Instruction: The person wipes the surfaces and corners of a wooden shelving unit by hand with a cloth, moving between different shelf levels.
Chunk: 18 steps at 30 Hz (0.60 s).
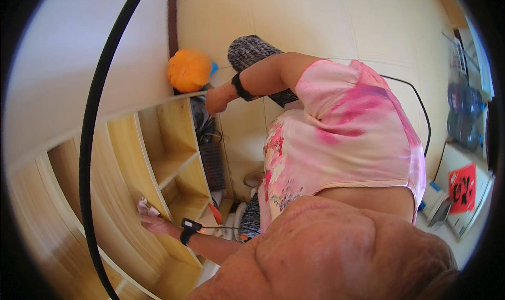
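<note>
My left hand (pixel 156 223) reaches into a pale wooden shelf unit (pixel 185 166) at lower left. It holds a crumpled pinkish cloth (pixel 147 207) against a long shelf board. A black wristband with a small device and a thin cable sits on that wrist. My right hand (pixel 217 99), also with a black wristband, is at the upper corner of the unit, by its end edge. Its fingers are bent and partly hidden, so I cannot tell whether it grips that edge. The unit has several compartments with light wood walls.
An orange ribbed ball-like object (pixel 189 70) lies beyond the unit's corner. Beside the unit are a dark basket (pixel 213 166) and tangled cords. A thick black cable (pixel 91 142) crosses the near left view. Large plastic water bottles (pixel 462 128) and a red sheet (pixel 462 188) are at right.
</note>
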Tool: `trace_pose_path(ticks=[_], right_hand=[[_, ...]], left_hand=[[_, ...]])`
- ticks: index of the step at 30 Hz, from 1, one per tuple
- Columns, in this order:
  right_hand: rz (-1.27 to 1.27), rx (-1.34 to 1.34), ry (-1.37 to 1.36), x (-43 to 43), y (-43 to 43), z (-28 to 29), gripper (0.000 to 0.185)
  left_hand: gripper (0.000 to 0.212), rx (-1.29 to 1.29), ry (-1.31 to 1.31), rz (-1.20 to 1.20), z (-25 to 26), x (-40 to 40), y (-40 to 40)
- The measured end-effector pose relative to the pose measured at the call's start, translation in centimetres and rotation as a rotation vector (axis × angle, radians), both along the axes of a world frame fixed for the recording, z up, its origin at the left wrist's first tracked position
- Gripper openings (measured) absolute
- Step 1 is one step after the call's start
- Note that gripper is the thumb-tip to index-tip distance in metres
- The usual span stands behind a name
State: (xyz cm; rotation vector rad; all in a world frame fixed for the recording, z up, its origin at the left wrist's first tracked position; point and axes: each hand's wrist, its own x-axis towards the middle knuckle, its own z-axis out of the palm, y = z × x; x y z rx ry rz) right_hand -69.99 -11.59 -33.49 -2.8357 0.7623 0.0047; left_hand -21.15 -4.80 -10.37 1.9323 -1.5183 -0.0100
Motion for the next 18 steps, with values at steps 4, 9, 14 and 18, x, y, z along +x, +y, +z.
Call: trace_pose_path(ticks=[4, 9, 14, 18], right_hand=[[-0.028, 0.102, -0.038, -0.5, 0.1, 0.5, 0.016], [0.035, 0.137, 0.123, 1.1, 0.2, 2.4, 0.014], [0.014, 0.199, 0.134, 2.1, 0.0, 0.7, 0.016], [0.03, 0.216, 0.162, 1.4, 0.8, 2.8, 0.02]], left_hand=[[0.028, -0.089, 0.176, 0.275, 0.5, -2.0, 1.1], [0.042, -0.072, -0.68, 0.191, -0.4, 1.2, 1.4], [0.042, 0.244, -0.818, 0.395, -1.0, 0.7, 0.4], [0.054, 0.397, -0.576, 0.591, -0.4, -2.8, 0.1]])
